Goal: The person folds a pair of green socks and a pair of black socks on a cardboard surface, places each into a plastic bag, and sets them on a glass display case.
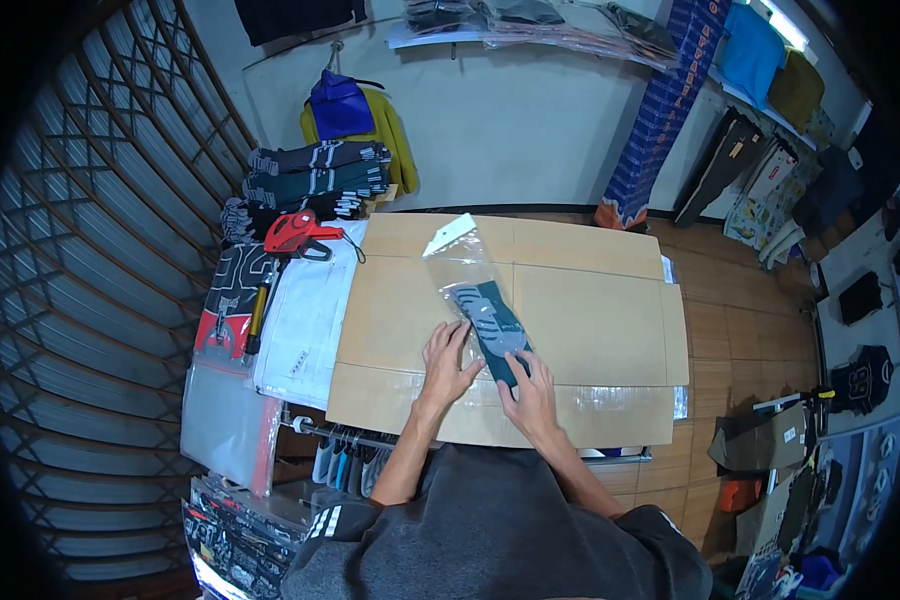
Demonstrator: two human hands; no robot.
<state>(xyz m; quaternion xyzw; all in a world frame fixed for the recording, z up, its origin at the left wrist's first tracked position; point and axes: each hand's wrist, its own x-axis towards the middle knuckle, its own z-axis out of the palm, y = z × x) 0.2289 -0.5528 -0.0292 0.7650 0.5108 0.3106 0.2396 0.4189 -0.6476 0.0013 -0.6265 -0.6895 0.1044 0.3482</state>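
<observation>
A folded dark green sock (489, 318) with grey stripes and patches lies slanted on a flattened cardboard sheet (590, 320). Around its upper part is a clear plastic bag (458, 266) with a white hanging tab at the far end. My left hand (447, 368) rests at the left edge of the bag and sock, its fingers spread and the thumb pointing toward the sock. At the near end of the sock, my right hand (530, 395) grips it, fingers on top and thumb at the lower edge.
Left of the cardboard, a red tape dispenser (298, 234) sits near stacked folded socks (315, 172). A yellow-handled cutter (258, 315) and clear plastic bags (225, 415) lie along that side. A metal lattice gate (90, 300) stands further left; boxes (765, 440) are at right.
</observation>
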